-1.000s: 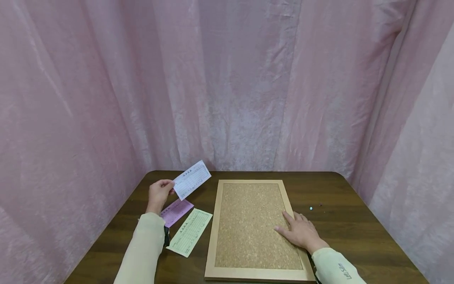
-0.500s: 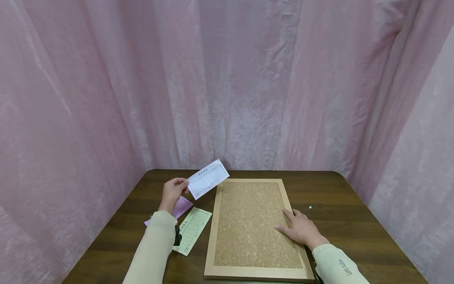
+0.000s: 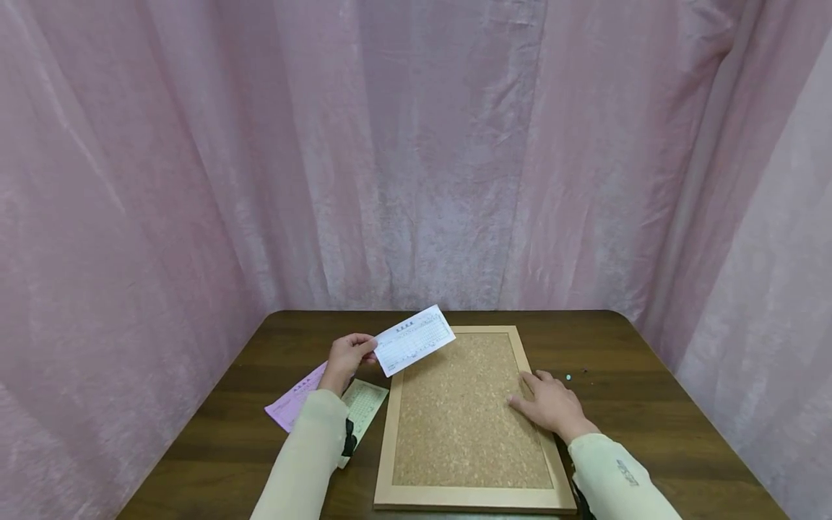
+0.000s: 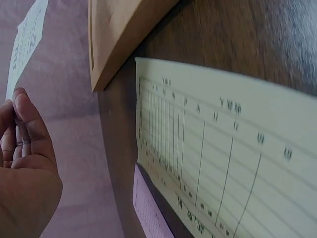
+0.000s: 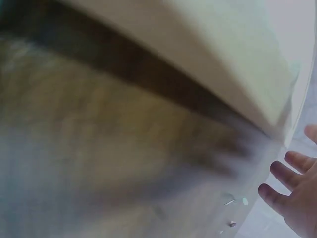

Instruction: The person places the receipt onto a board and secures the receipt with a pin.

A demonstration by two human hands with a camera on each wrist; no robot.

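My left hand [image 3: 349, 360] pinches the left end of a white printed paper slip [image 3: 414, 339] between thumb and fingers. The slip is held up above the upper left corner of a wood-framed cork board [image 3: 474, 419], covering that corner. Under my left arm lie a purple slip [image 3: 295, 397] and a pale green slip [image 3: 367, 399], both partly hidden. In the left wrist view the green slip [image 4: 198, 134] is large and close, with the white slip [image 4: 26, 47] in the fingertips. With fingers spread, my right hand [image 3: 551, 408] rests on the board's right frame; its wrist view is blurred.
Right of the board, a tiny turquoise object [image 3: 568, 377] and a tiny dark one [image 3: 585, 370] lie on the brown wooden table [image 3: 650, 448]; they look like pins in the right wrist view. Pink curtains [image 3: 416, 159] hang behind the table's far edge.
My left hand has carried the white slip rightward, from over the purple slip to the board's upper left corner. The right hand has stayed on the frame, shifting only slightly.
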